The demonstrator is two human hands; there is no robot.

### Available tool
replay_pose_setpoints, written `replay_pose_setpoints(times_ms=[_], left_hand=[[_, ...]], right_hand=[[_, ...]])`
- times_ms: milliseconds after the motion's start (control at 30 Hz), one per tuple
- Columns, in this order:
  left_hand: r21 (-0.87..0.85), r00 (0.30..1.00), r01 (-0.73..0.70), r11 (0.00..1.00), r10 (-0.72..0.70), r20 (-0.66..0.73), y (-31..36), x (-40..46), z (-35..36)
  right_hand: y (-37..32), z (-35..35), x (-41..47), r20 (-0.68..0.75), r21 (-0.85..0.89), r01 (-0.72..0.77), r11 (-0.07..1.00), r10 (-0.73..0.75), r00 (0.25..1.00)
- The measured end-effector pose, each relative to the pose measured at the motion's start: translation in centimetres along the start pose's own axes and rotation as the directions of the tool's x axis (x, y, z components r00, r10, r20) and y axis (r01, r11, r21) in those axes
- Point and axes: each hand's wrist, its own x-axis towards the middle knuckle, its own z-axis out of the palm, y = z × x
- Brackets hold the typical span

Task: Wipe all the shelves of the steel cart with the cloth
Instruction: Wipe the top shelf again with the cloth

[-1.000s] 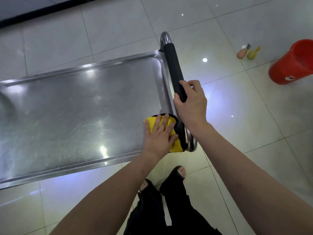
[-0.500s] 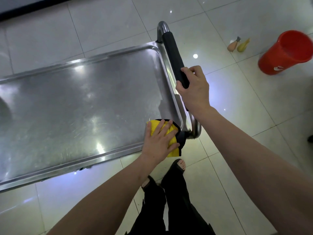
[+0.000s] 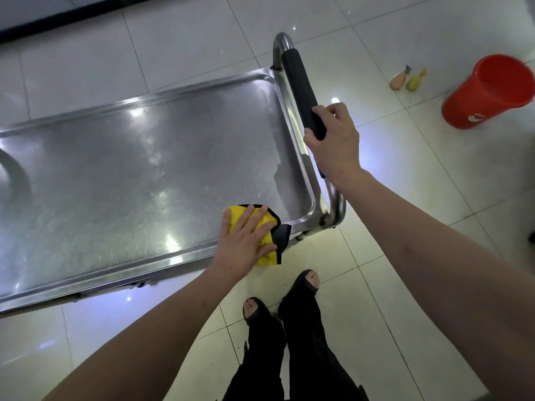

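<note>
Steel is filling most of the view: we are leaning over the top shelf (image 3: 130,169) of the cart, its long axis running left to right away from us toward the left. We are pressing the yellow cloth (image 3: 265,224) flat under our left hand (image 3: 246,241), fingers straight and spread, at the near right corner, with part of the cloth hanging over the near rim. Our right hand (image 3: 333,140) is gripping the black padded handle (image 3: 298,82) at the right end, fingers curled round it, steadying the cart. Nearly the whole shelf is stretching to the left of the cloth, so we judge the coming strokes should travel leftward along that axis, the left hand being the nearer one. Lower shelves are hidden beneath. On the floor at far right, a red bucket (image 3: 489,94) is standing; we cannot make out anything inside it. Two small bottles (image 3: 406,81) are lying just left of it.
</note>
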Motion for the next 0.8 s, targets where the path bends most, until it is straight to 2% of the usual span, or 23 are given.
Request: replay_pose_setpoints(times_ms=[233, 433, 800], left_hand=[[-0.013, 1.0, 0.021, 1.0, -0.022, -0.02, 1.9, 1.2, 0.1], [-0.061, 1.0, -0.007, 0.998, 0.008, 0.021, 5.6, 5.3, -1.2], [-0.095, 0.996, 0.083, 0.992, -0.086, -0.023, 6.0, 8.7, -1.7]], right_hand=[[0.2, 0.1, -0.1, -0.004, 0.006, -0.007, 1.0, 0.007, 1.0], [0.4, 0.4, 0.0, -0.005, 0.009, -0.001, 1.0, 0.001, 1.0], [0.5, 0.5, -0.1, -0.02, 0.032, 0.02, 0.999, -0.019, 1.0]])
